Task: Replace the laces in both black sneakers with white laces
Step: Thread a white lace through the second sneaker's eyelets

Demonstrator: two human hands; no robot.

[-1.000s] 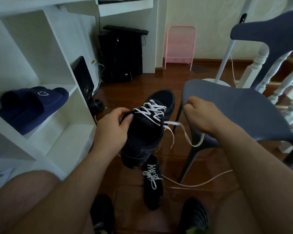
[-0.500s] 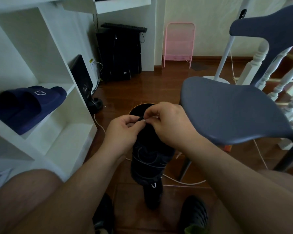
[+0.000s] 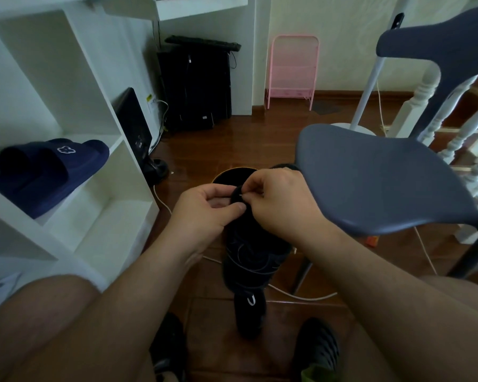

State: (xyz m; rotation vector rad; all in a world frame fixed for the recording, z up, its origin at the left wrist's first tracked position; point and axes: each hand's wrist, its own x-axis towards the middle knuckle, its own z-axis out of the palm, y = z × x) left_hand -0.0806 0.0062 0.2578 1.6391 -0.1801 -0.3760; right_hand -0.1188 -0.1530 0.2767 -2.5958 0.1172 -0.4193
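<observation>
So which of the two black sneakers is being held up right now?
The upper black sneaker, gripped at its top by the left hand and right hand. The other sneaker lies on the floor beneath it.

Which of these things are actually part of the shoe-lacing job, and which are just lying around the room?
Part of the job:
held sneaker
left hand, holding that sneaker
right hand, pinching the white lace
second sneaker on the floor

Just lying about:
blue slippers on the white shelf
grey chair
pink rack
</observation>
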